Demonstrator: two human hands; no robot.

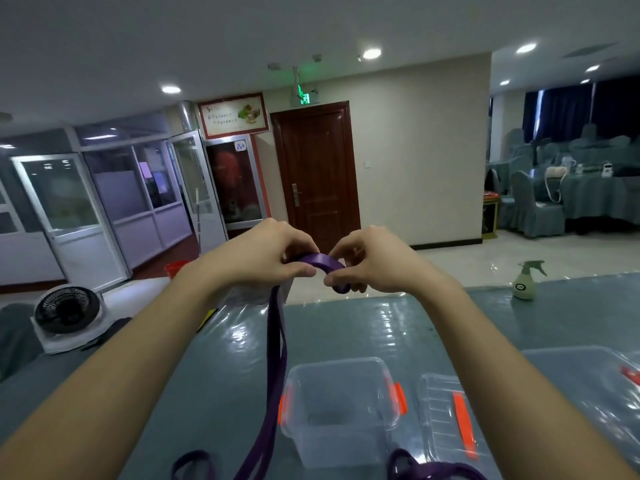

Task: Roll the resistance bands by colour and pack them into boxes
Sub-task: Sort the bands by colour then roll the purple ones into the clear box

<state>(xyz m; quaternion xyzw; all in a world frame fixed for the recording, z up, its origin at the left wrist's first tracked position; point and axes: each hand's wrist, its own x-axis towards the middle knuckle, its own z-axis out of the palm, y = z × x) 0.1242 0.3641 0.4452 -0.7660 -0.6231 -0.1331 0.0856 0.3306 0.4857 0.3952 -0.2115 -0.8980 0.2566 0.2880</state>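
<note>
Bare forearms reach forward, left hand and right hand both pinching the purple band aloft.

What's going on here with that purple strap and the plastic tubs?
A person is rolling up a purple resistance band. The left hand and right hand pinch its top end, raised above the table, curling it into a coil, while the rest hangs down in a long loop. Below stands an open clear box with orange clips, nothing inside it yet, its lid lying beside it. More purple bands lie near the front edge.
</note>
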